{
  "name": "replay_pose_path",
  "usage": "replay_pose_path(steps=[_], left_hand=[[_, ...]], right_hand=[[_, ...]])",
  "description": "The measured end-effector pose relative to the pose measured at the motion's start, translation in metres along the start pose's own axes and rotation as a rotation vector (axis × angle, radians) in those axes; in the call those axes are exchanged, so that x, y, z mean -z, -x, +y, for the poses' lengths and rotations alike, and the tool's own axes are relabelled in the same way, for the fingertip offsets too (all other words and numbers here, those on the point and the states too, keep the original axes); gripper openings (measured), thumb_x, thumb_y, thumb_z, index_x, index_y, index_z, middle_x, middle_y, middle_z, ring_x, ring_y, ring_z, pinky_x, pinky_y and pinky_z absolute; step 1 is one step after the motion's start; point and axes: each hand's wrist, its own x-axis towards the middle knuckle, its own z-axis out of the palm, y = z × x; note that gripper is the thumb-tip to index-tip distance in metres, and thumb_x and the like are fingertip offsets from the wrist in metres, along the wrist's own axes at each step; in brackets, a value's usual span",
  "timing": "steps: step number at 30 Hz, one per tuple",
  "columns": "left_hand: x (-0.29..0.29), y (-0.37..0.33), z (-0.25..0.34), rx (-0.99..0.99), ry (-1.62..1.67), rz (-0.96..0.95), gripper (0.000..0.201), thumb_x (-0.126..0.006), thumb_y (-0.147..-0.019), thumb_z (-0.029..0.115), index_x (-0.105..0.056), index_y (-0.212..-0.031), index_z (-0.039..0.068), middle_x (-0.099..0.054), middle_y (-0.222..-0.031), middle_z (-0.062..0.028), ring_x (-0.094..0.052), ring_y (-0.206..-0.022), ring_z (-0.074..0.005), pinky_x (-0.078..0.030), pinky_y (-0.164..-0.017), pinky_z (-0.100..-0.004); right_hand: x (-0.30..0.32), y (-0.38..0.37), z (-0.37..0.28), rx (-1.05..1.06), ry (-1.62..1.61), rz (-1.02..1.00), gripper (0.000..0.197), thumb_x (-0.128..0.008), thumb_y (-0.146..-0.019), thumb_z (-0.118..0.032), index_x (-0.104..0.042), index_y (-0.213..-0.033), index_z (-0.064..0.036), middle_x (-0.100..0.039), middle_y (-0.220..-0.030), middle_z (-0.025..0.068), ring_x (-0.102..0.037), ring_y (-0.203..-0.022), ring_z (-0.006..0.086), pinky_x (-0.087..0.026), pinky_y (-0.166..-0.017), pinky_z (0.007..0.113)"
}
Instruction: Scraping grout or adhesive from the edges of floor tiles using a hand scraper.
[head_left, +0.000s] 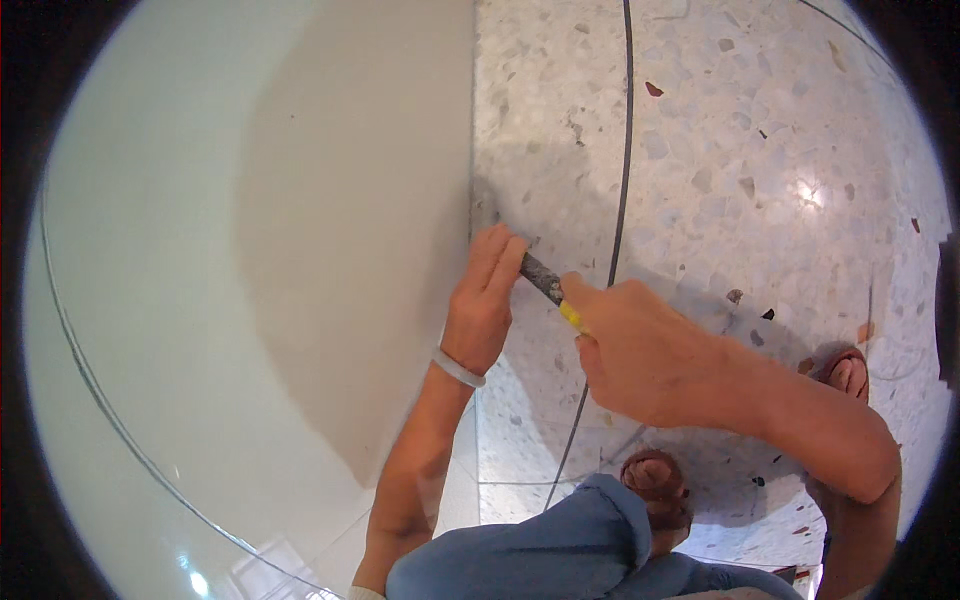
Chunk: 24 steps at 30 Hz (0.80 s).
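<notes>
The person crouches low over a terrazzo floor (pixel 720 150), where it meets a smooth pale wall (pixel 250 250). The right hand (pixel 640 350) comes in from four o'clock, its grip closed tight around the yellow handle (pixel 570 316) of a scraper (pixel 545 282). The tool's dark, crusted blade slants up toward ten o'clock, toward the foot of the wall. The left hand (pixel 482 310) rises from six o'clock, fingers held straight and close together, their tips pressing on the blade close to the wall; its grip wraps nothing, it only bears down on the tool. A pale bangle (pixel 458 368) circles that wrist. The blade's far end is hidden behind the left fingers, so I cannot tell whether it touches the wall itself or the grey smear on the floor at its base. A thin dark joint line (pixel 622 180) runs across the terrazzo at twelve o'clock of the hands. Two sandalled feet (pixel 655 478) stand at five o'clock, and a blue-clad knee (pixel 560 545) fills the bottom.
</notes>
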Motion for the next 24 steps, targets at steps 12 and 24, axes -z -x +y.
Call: replay_pose_path(steps=[12,24], left_hand=[[0.004,-0.005,0.002,-0.005,0.0,-0.009,0.052,-0.056,-0.072,-0.019,-0.055,-0.122,-0.003,-0.054,-0.127,-0.0217,-0.052,-0.121,-0.0385,-0.047,-0.1,-0.0402],[-0.011,-0.006,0.001,0.009,0.024,0.008,0.043,-0.056,-0.079,-0.016,-0.059,-0.119,0.001,-0.057,-0.126,-0.0203,-0.055,-0.119,-0.0376,-0.048,-0.099,-0.0395]], right_hand=[[0.009,0.0,-0.005,-0.268,-0.046,-0.109,0.023,-0.054,-0.079,-0.001,-0.05,-0.099,0.0093,-0.056,-0.072,0.0303,-0.058,-0.074,0.0489,-0.045,-0.067,0.052],[0.013,-0.009,-0.004,-0.397,-0.09,-0.163,0.024,-0.056,-0.078,-0.002,-0.056,-0.099,0.0107,-0.057,-0.079,0.0357,-0.062,-0.079,0.0482,-0.05,-0.069,0.05]])
